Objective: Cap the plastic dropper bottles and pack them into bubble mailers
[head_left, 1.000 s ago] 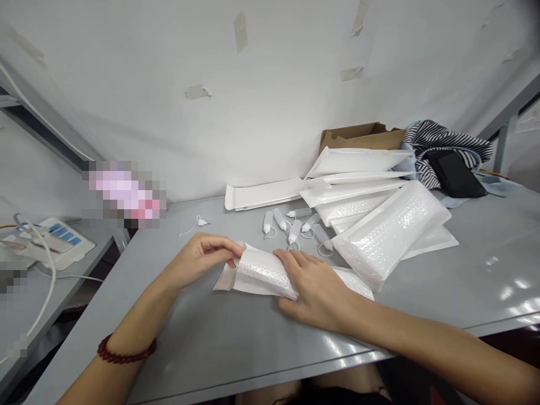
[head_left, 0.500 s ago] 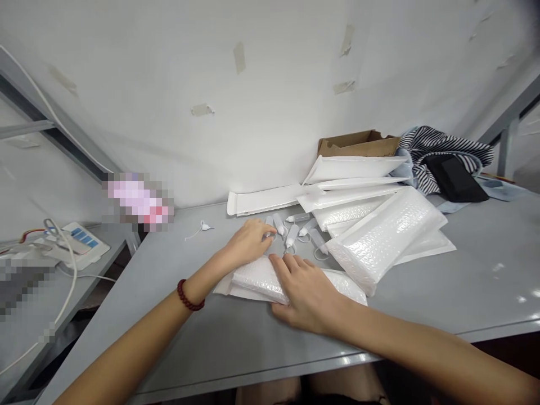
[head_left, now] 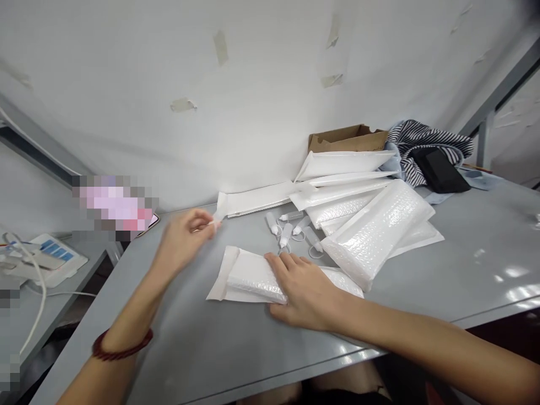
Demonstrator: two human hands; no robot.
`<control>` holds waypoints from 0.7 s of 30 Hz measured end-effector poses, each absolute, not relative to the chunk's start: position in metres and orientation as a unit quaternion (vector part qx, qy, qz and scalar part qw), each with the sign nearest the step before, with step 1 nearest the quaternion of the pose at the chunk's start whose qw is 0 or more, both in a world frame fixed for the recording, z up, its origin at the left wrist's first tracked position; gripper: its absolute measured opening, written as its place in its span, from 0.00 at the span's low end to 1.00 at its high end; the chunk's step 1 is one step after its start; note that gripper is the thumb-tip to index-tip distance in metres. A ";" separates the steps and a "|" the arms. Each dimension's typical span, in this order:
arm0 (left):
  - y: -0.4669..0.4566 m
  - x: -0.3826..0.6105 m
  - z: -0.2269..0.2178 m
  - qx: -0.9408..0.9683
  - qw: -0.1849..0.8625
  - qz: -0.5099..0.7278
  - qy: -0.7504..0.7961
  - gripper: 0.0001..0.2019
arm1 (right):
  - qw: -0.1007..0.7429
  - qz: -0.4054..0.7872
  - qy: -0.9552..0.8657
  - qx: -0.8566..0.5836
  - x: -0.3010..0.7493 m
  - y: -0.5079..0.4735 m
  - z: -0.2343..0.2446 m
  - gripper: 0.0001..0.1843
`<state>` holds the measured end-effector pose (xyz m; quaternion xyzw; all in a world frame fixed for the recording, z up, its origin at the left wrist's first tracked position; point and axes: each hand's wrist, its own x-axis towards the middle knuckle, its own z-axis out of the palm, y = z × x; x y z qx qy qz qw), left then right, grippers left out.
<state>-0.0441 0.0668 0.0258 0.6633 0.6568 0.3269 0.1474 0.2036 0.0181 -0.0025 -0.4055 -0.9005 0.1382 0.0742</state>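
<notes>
A white bubble mailer (head_left: 247, 277) lies flat on the grey table (head_left: 219, 337), its open flap end pointing left. My right hand (head_left: 304, 289) rests on its right part, fingers spread flat over it. My left hand (head_left: 182, 239) is lifted to the left of the mailer, pinching a small white squeeze bottle (head_left: 219, 216) between fingertips; the hand is blurred by motion. Several more small bottles (head_left: 291, 230) lie just behind the mailer.
A fanned pile of white bubble mailers (head_left: 371, 225) fills the right middle of the table, with a cardboard box (head_left: 346, 136) and a striped cloth with a black pouch (head_left: 434, 163) behind. A flat white mailer (head_left: 257, 198) lies by the wall. A cabled device (head_left: 46, 259) sits at left.
My left hand let go of the mailer's flap, reached to the small bottles, and has drawn back left holding one. My right hand stayed on the mailer.
</notes>
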 end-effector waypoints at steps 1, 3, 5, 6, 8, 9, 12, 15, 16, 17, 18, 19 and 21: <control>0.061 -0.056 0.029 0.640 0.193 0.350 0.657 0.14 | 0.077 0.143 -0.898 -0.409 0.204 0.019 -0.003 0.31; 0.052 -0.077 0.036 0.622 0.265 0.332 0.658 0.17 | 0.084 0.149 -0.893 -0.417 0.204 0.020 -0.004 0.33; 0.046 -0.091 0.041 0.637 0.321 0.262 0.650 0.16 | 0.089 0.152 -0.890 -0.421 0.204 0.020 -0.005 0.33; 0.045 -0.094 0.043 0.653 0.341 0.218 0.640 0.15 | 0.091 0.154 -0.889 -0.421 0.204 0.021 -0.005 0.34; 0.044 -0.093 0.043 0.686 0.371 0.149 0.608 0.11 | 0.094 0.158 -0.890 -0.418 0.204 0.020 -0.006 0.34; 0.044 -0.088 0.042 0.699 0.380 0.130 0.592 0.10 | 0.096 0.159 -0.890 -0.416 0.204 0.020 -0.006 0.34; 0.043 -0.064 0.034 0.713 0.411 0.127 0.553 0.09 | 0.098 0.163 -0.891 -0.413 0.203 0.020 -0.006 0.32; 0.038 -0.034 0.024 0.718 0.445 0.156 0.512 0.07 | 0.105 0.170 -0.890 -0.410 0.203 0.020 -0.005 0.32; 0.036 -0.025 0.021 0.720 0.447 0.163 0.506 0.07 | 0.110 0.174 -0.890 -0.408 0.203 0.020 -0.005 0.32; 0.033 -0.019 0.019 0.721 0.447 0.168 0.502 0.08 | 0.114 0.180 -0.889 -0.406 0.204 0.020 -0.005 0.32; 0.031 -0.014 0.018 0.720 0.449 0.172 0.501 0.09 | 0.117 0.188 -0.888 -0.404 0.204 0.019 -0.004 0.32; 0.029 -0.012 0.017 0.715 0.460 0.173 0.497 0.10 | 0.119 0.197 -0.887 -0.401 0.205 0.019 -0.004 0.33; 0.027 -0.011 0.017 0.704 0.506 0.169 0.469 0.10 | 0.116 0.218 -0.886 -0.393 0.206 0.017 -0.002 0.35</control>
